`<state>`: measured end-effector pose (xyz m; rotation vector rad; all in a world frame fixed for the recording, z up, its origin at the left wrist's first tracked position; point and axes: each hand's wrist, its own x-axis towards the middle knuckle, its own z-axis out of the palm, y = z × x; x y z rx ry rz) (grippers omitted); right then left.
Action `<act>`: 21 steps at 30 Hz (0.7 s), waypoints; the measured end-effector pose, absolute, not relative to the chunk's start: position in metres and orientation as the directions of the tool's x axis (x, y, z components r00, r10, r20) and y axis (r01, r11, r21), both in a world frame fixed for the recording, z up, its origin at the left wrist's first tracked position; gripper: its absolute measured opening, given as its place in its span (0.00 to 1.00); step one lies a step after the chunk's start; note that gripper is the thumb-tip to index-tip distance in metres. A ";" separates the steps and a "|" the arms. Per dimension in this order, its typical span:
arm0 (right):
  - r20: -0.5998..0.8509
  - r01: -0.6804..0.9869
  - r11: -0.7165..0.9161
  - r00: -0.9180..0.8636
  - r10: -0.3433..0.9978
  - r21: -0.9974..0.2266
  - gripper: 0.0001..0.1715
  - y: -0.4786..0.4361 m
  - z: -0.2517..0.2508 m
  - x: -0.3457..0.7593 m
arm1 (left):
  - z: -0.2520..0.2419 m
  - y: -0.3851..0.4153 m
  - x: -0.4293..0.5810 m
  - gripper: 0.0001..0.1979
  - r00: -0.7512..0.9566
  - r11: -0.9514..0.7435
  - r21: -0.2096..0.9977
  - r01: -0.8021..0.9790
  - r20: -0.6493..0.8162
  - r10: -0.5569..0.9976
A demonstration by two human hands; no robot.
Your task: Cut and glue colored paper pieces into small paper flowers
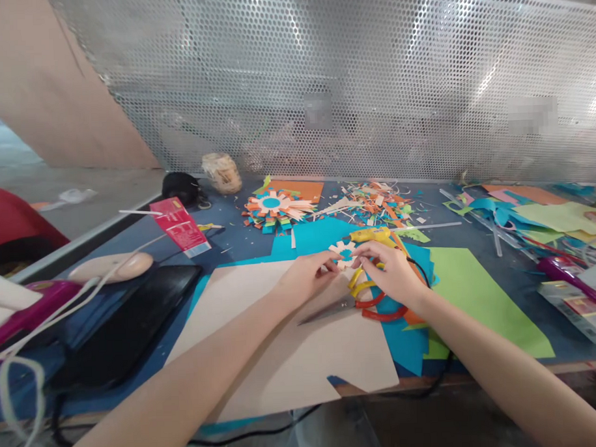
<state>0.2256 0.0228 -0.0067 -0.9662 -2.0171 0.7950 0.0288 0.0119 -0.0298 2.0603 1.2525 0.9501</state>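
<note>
Between my hands is a small paper flower [346, 253] with pale petals and a blue centre. My left hand [309, 274] pinches its left edge, and my right hand [383, 266] grips its right side with bent fingers. Under my right hand lie scissors [372, 304] with red and yellow handles, their blades pointing left over a large pale paper sheet [263, 355]. Just behind the flower is a yellow glue gun [371, 235], partly covered by my right hand. Blue paper [322, 234] lies beneath and beyond.
Finished paper flowers [272, 203] are stacked at the back, beside a heap of paper scraps [375, 201]. Green paper [481, 302] lies right. A black tablet-like slab [130, 320], a red packet [179, 227] and white cables [19, 370] sit left. A perforated metal panel [371, 84] stands behind.
</note>
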 end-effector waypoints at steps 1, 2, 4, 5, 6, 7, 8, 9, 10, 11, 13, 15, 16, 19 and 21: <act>0.359 0.371 0.530 -0.438 0.824 -0.763 0.09 0.023 -0.006 0.226 | -0.030 0.012 0.029 0.14 0.332 -0.424 0.733 0.532 0.280 0.901; 0.362 0.377 0.535 -0.441 0.822 -0.756 0.09 0.023 -0.006 0.226 | -0.029 0.011 0.028 0.15 0.338 -0.426 0.721 0.547 0.275 0.900; 0.367 0.386 0.543 -0.442 0.819 -0.746 0.09 0.023 -0.006 0.225 | -0.029 0.011 0.029 0.17 0.334 -0.426 0.688 0.588 0.274 0.902; 0.369 0.389 0.546 -0.443 0.817 -0.742 0.09 0.023 -0.006 0.225 | -0.029 0.012 0.029 0.18 0.326 -0.425 0.668 0.611 0.276 0.904; 0.371 0.392 0.548 -0.443 0.816 -0.739 0.09 0.023 -0.006 0.225 | -0.030 0.012 0.030 0.19 0.316 -0.422 0.648 0.634 0.281 0.906; 0.372 0.394 0.551 -0.445 0.815 -0.736 0.09 0.023 -0.006 0.224 | -0.030 0.012 0.030 0.19 0.304 -0.417 0.628 0.657 0.286 0.909; 0.372 0.396 0.553 -0.447 0.813 -0.733 0.09 0.023 -0.006 0.224 | -0.031 0.013 0.031 0.20 0.293 -0.413 0.609 0.677 0.292 0.911; 0.373 0.398 0.555 -0.450 0.812 -0.730 0.09 0.023 -0.006 0.224 | -0.031 0.013 0.032 0.20 0.282 -0.409 0.593 0.694 0.299 0.912; 0.372 0.400 0.557 -0.452 0.811 -0.727 0.09 0.023 -0.006 0.224 | -0.032 0.014 0.032 0.20 0.271 -0.405 0.576 0.710 0.308 0.912; 0.373 0.402 0.559 -0.454 0.810 -0.725 0.09 0.022 -0.005 0.224 | -0.033 0.014 0.033 0.20 0.262 -0.402 0.558 0.726 0.317 0.912; 0.373 0.405 0.561 -0.454 0.809 -0.722 0.10 0.022 -0.005 0.224 | -0.033 0.014 0.034 0.20 0.257 -0.403 0.524 0.750 0.331 0.908; 0.374 0.408 0.562 -0.455 0.809 -0.720 0.10 0.022 -0.004 0.224 | -0.033 0.014 0.035 0.20 0.268 -0.411 0.493 0.767 0.335 0.903; 0.373 0.409 0.562 -0.456 0.808 -0.719 0.10 0.022 -0.004 0.224 | -0.033 0.014 0.036 0.20 0.275 -0.415 0.478 0.775 0.336 0.901; 0.371 0.412 0.563 -0.459 0.808 -0.716 0.10 0.022 -0.004 0.223 | -0.035 0.014 0.038 0.19 0.289 -0.423 0.433 0.796 0.342 0.894; 0.370 0.416 0.564 -0.460 0.807 -0.713 0.10 0.022 -0.004 0.223 | -0.037 0.015 0.040 0.18 0.299 -0.432 0.411 0.803 0.350 0.888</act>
